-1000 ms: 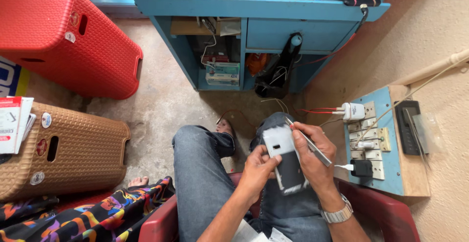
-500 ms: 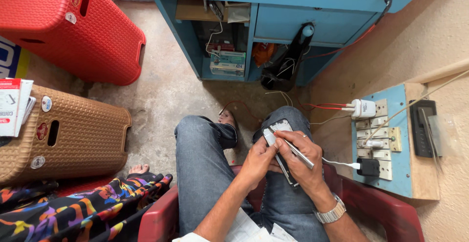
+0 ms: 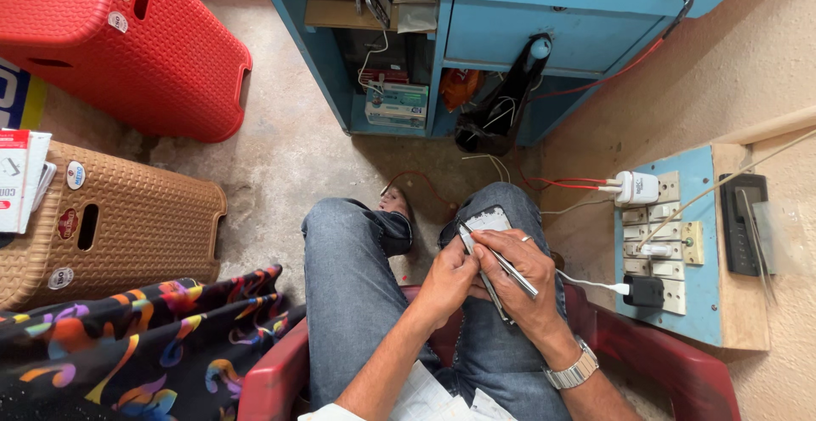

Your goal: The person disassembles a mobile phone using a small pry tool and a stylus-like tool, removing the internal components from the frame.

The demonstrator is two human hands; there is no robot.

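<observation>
Person sat in a red plastic chair (image 3: 680, 370), jeans-clad knees up, both hands over the lap. Left hand (image 3: 446, 281) was curled around the lower left edge of a phone (image 3: 486, 221), fingers wrapped behind it, thumb on the near side. The phone was tilted on edge above the right thigh, its top end sticking out past the fingertips of both hands, pale frame visible; its lower part was hidden between the palms. Right hand (image 3: 518, 272) was closed around a thin metal tool (image 3: 501, 261) held like a pen, thumb and forefinger pinching it, the tip touching the phone's upper left edge just beside the left thumb. The same hand also pressed against the phone's right side. Wristwatch (image 3: 571, 372) on the right wrist.

Around: blue desk (image 3: 544, 30) ahead with clutter in its open shelf, switchboard panel (image 3: 671, 251) on the wall at right with a white charger (image 3: 637, 189) and a black plug (image 3: 643, 291), red woven stool (image 3: 119, 38) and brown woven stool (image 3: 110, 225) at left, patterned cloth (image 3: 136, 344) lower left.
</observation>
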